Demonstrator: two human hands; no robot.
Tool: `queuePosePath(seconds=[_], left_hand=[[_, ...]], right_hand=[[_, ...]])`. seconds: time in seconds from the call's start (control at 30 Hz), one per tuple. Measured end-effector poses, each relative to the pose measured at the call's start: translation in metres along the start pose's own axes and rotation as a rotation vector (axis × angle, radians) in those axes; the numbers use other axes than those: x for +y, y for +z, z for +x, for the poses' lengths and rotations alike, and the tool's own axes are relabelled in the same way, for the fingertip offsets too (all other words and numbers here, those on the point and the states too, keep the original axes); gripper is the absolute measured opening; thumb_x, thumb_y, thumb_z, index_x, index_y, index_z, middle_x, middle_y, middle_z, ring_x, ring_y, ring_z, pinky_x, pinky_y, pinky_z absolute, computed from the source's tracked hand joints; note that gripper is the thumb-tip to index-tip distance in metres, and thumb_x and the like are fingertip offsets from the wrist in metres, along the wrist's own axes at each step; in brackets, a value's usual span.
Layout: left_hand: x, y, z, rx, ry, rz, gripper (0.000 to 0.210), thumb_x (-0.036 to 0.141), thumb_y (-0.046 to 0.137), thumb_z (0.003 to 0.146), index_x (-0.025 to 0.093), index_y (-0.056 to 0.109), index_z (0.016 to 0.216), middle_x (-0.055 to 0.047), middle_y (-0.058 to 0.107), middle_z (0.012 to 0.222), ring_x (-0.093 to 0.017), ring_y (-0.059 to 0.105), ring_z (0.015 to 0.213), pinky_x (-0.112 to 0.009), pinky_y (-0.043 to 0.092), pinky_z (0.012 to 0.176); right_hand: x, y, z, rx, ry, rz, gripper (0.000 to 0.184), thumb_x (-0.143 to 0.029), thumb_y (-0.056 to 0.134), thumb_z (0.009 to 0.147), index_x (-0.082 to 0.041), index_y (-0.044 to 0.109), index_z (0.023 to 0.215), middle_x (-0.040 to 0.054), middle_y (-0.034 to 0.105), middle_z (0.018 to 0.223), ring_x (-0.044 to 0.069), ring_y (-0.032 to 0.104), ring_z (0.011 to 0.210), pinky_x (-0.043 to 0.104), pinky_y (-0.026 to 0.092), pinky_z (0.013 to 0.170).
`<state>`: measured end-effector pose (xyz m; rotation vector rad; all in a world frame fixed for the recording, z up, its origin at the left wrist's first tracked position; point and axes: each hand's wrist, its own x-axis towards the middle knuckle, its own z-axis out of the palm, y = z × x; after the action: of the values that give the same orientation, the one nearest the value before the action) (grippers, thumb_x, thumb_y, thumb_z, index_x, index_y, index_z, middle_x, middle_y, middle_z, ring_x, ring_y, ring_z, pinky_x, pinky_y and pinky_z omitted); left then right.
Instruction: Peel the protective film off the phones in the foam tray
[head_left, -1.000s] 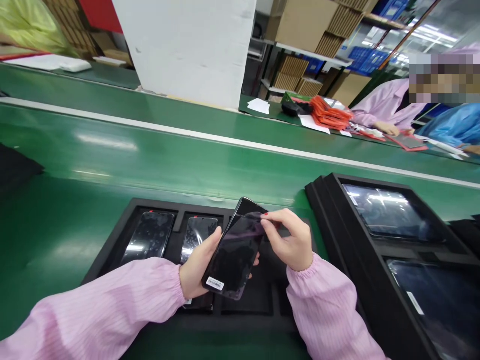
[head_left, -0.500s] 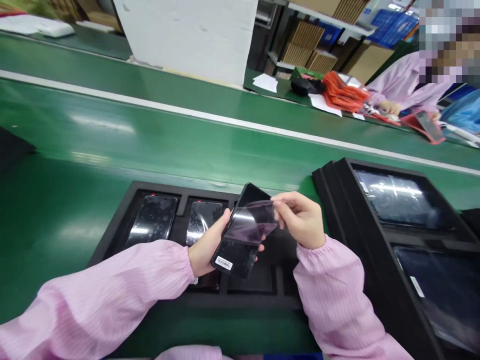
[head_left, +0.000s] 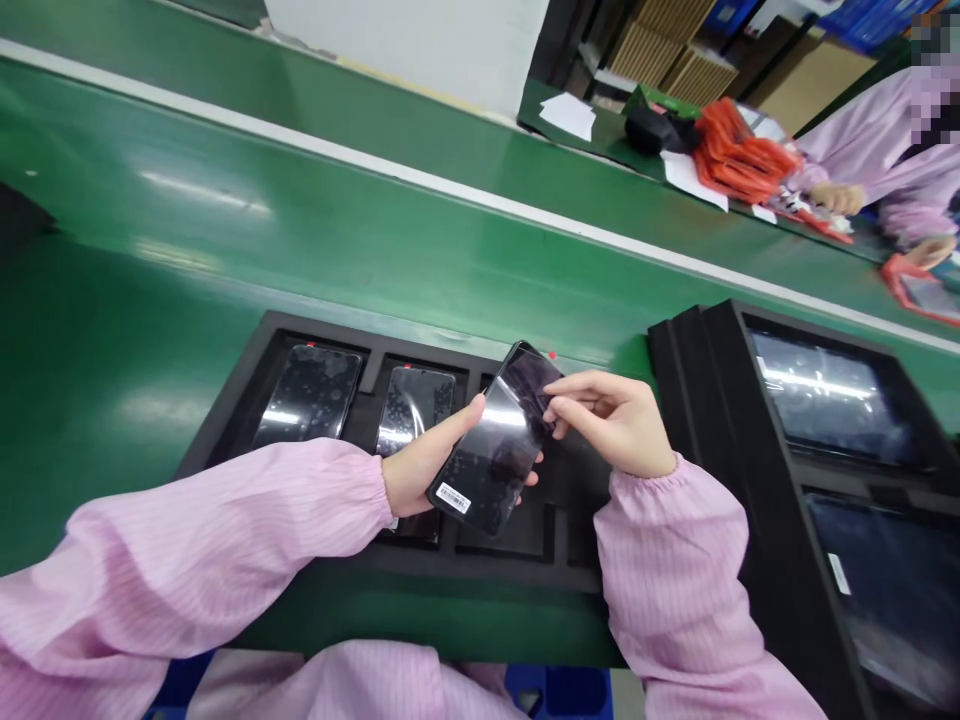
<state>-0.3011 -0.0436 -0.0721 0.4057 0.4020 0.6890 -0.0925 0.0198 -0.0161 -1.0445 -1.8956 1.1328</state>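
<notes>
My left hand [head_left: 427, 455] wraps round a black phone [head_left: 480, 490], tilted above a black foam tray [head_left: 225, 430]. The phone has a white barcode label [head_left: 452, 497] at its near end. A clear film [head_left: 517, 400] lies over much of the screen, with a red tab [head_left: 553, 355] showing beside the far end. At the phone's right edge, my right hand [head_left: 619, 420] is closed, thumb and fingertips pinched at the film's edge. Two more phones rest in tray slots: one [head_left: 315, 390] at the left, another [head_left: 420, 400] partly behind my left hand.
To the right stand stacked black foam trays [head_left: 697, 420], the top one holding larger screens [head_left: 832, 400]. A white rail [head_left: 390, 175] crosses the green bench [head_left: 187, 240]. Beyond it are orange pouches [head_left: 739, 150], papers [head_left: 568, 115] and a co-worker's hands [head_left: 838, 197].
The film, lifted and curled off the screen earlier, now lies flatter toward the phone's far end. My right hand stays at the phone's right edge. The camera view has shifted.
</notes>
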Motion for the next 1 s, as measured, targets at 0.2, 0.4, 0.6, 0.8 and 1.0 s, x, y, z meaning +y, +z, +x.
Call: queuePosePath(seconds=[0.2,0.4,0.6,0.8,1.0], left_hand=[[0.001,0.005,0.0,0.073,0.033,-0.002,0.065,0.059,0.069,0.083,0.019,0.055,0.131,-0.014,0.071,0.109,-0.029,0.068,0.097,-0.042,0.054,0.082],[0.004,-0.001,-0.002,0.098,-0.028,0.032,0.077,0.074,0.053,0.085,0.016,0.057,0.135,-0.016,0.073,0.105,-0.03,0.069,0.096,-0.047,0.05,0.092],[0.006,-0.001,-0.001,0.043,0.083,-0.005,0.09,0.088,0.032,0.079,0.024,0.056,0.138,-0.014,0.071,0.115,-0.032,0.067,0.105,-0.048,0.051,0.092],[0.007,0.002,0.0,0.029,0.08,-0.033,0.095,0.091,0.026,0.076,0.027,0.053,0.142,-0.013,0.07,0.119,-0.031,0.068,0.103,-0.046,0.053,0.087],[0.009,0.004,-0.001,0.016,0.069,-0.022,0.099,0.09,0.021,0.076,0.018,0.064,0.129,-0.014,0.071,0.113,-0.029,0.067,0.099,-0.042,0.055,0.083]], right_hand=[[-0.001,0.005,-0.002,0.142,-0.082,-0.227,0.007,-0.022,0.073,0.085,-0.019,0.077,0.089,0.0011,0.074,0.069,0.014,0.071,0.054,0.022,0.062,0.048],[-0.009,0.0,-0.003,0.227,-0.126,-0.013,0.003,-0.022,0.077,0.084,-0.024,0.079,0.085,-0.0017,0.07,0.059,0.014,0.067,0.049,0.025,0.059,0.046],[0.006,-0.011,0.001,0.263,-0.09,0.136,0.007,-0.029,0.083,0.08,-0.025,0.079,0.085,-0.0022,0.068,0.059,0.012,0.064,0.048,0.022,0.055,0.043],[-0.004,0.004,0.003,0.151,-0.029,0.075,0.012,-0.034,0.082,0.079,-0.023,0.078,0.082,-0.0023,0.069,0.057,0.013,0.065,0.044,0.025,0.058,0.044],[-0.005,0.008,0.004,0.216,-0.048,0.08,0.002,-0.023,0.078,0.082,-0.021,0.078,0.082,-0.0028,0.068,0.057,0.01,0.063,0.045,0.02,0.056,0.046]])
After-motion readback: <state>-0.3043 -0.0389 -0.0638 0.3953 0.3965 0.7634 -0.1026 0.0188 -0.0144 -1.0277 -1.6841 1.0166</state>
